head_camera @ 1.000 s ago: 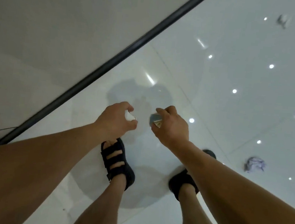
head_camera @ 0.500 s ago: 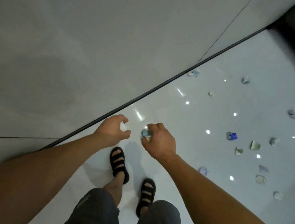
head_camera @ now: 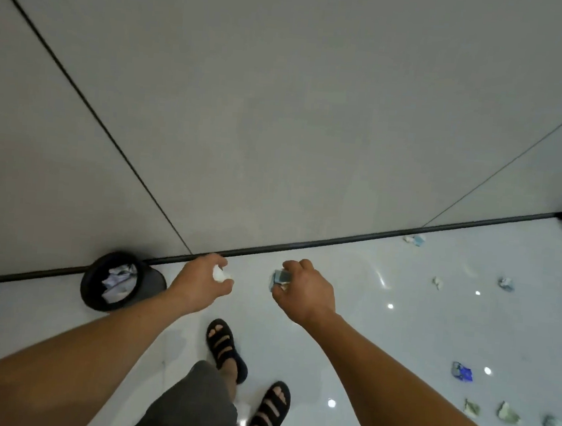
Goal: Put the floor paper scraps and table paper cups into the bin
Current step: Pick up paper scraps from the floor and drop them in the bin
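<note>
Head view: left hand (head_camera: 198, 282) pinched a white scrap (head_camera: 219, 273), right hand (head_camera: 306, 291) clutched a bluish scrap (head_camera: 280, 277); both probably needed releasing squarely over the bin (head_camera: 87, 284), leftward.

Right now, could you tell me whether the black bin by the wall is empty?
No, crumpled paper scraps lie inside the black bin.

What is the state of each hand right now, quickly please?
Left hand: closed, holding a white paper scrap.
Right hand: closed, holding a blue-grey paper scrap.
</note>
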